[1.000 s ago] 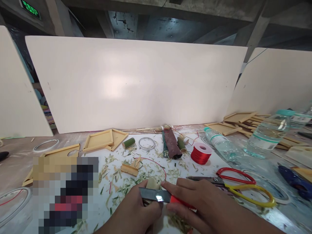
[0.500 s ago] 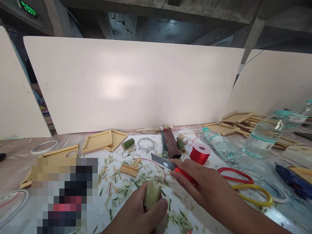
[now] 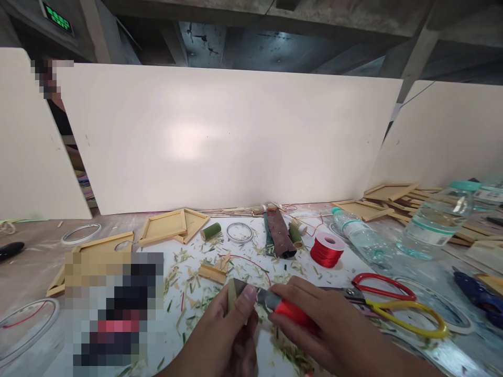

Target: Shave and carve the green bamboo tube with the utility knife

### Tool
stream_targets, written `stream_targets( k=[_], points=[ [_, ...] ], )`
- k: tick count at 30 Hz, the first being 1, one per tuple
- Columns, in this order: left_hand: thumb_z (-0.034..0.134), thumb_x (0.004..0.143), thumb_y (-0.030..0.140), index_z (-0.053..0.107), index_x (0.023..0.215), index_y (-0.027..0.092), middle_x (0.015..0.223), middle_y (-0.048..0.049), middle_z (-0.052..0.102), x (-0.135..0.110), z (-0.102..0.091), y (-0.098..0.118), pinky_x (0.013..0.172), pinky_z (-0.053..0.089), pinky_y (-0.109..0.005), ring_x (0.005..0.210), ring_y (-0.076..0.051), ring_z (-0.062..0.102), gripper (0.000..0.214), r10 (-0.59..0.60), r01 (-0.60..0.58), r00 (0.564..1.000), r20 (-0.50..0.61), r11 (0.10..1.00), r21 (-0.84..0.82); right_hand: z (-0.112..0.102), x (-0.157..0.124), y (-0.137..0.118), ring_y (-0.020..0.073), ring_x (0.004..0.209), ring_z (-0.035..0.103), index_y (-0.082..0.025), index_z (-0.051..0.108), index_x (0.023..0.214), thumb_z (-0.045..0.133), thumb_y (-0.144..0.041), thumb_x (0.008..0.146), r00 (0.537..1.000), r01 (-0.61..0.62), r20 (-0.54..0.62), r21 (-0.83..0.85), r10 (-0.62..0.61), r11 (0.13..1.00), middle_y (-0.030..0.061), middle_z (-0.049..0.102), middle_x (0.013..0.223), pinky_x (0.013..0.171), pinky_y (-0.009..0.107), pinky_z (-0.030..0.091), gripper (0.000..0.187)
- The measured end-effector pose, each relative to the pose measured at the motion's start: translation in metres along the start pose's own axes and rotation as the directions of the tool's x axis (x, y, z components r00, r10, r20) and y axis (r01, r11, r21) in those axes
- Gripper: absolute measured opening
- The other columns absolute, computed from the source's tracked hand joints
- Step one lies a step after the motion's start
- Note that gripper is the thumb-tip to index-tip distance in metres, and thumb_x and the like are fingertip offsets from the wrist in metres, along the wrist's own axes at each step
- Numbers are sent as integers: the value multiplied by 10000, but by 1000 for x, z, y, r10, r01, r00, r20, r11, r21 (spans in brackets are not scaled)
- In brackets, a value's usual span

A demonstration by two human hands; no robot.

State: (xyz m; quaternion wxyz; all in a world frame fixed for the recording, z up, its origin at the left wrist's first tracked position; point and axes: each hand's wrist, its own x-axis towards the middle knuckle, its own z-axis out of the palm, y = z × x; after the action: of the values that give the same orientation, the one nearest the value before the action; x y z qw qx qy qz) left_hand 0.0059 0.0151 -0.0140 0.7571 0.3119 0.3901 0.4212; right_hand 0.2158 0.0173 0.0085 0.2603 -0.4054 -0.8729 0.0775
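My left hand (image 3: 223, 331) is closed around a short piece of pale, peeled bamboo (image 3: 231, 294), partly covered by the fingers. In my right hand (image 3: 318, 320) is a knife with a red handle (image 3: 291, 313). Its blade lies against the bamboo, with my left thumb resting over the blade's tip area, so the exact contact is hidden. Green and pale shavings (image 3: 188, 287) are scattered on the white board beneath both hands. Just ahead lie a splintered bit of wood (image 3: 212, 271) and a red thread (image 3: 251, 259).
A red thread spool (image 3: 327, 251), scissors with red and yellow handles (image 3: 424, 318) and water bottles (image 3: 434, 222) stand or lie to the right. Farther back are a green bamboo piece (image 3: 211, 231), a metal ring (image 3: 239, 232), a brown strip (image 3: 281, 235) and wooden frames (image 3: 165, 226). A white partition (image 3: 236, 136) rises behind.
The knife has come down and left, from apart to against the bamboo. My left hand has tilted the bamboo and put its thumb over the blade. The view has shifted slightly.
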Motion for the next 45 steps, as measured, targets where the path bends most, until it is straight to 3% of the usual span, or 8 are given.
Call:
stream_targets(
  k=[6,9,12,15,18,23,35,45],
  points=[
    [816,821,648,650,945,203,778,14,632,-14,4,1,599,481,-193,604,-91,576,490,-122,130,991,52,973,-191,0,7,-2,228,810,713,-267,652,987,452,-451,1124,981,-187,-1,299,196,936,25,756,903,736,333,537,304],
    [771,869,637,717,901,193,876,-31,596,-22,6,6,779,496,-259,814,-158,580,448,41,-38,977,209,999,-21,5,6,-5,234,779,673,-263,639,901,395,-548,1124,959,-257,4,428,282,867,28,717,829,712,336,519,436],
    [771,851,660,788,902,182,963,-56,564,-26,5,14,827,454,-283,911,-203,559,480,209,-311,929,306,888,338,7,8,-9,169,529,523,-256,632,929,389,-694,1076,902,-393,139,654,409,646,-36,570,652,497,279,423,522],
    [770,865,637,772,1068,189,1006,-67,610,-24,4,21,813,453,-305,918,-218,587,492,207,-319,928,310,871,373,5,16,-15,104,382,267,-256,598,990,422,-768,1029,853,-480,314,787,416,389,-115,399,560,363,233,227,543],
    [751,914,576,674,1162,188,852,-24,649,-20,4,21,694,446,-275,735,-154,572,467,169,-236,961,221,913,332,2,27,-18,113,480,356,-253,579,941,468,-715,1046,913,-383,230,767,337,514,-86,443,647,425,228,300,487],
    [807,824,634,530,1149,204,762,-28,705,-8,-2,17,593,554,-324,683,-205,668,606,148,-156,987,59,970,184,17,36,-10,214,784,596,-238,549,1250,594,-587,1033,962,-250,59,577,266,778,4,654,892,726,336,481,413],
    [943,766,478,599,1286,190,845,-6,687,-1,-13,13,597,460,-234,638,-104,649,687,79,-75,993,84,996,-50,34,53,2,190,775,572,-236,601,1022,483,-503,1092,994,-107,54,638,95,762,2,639,879,712,301,488,300],
    [827,882,508,703,991,139,787,-10,621,11,-26,8,575,457,-188,643,-88,611,404,125,-132,978,170,991,31,42,51,5,178,742,507,-249,572,968,542,-471,1074,984,-157,59,731,169,664,-31,558,816,688,292,472,247]
  ],
)
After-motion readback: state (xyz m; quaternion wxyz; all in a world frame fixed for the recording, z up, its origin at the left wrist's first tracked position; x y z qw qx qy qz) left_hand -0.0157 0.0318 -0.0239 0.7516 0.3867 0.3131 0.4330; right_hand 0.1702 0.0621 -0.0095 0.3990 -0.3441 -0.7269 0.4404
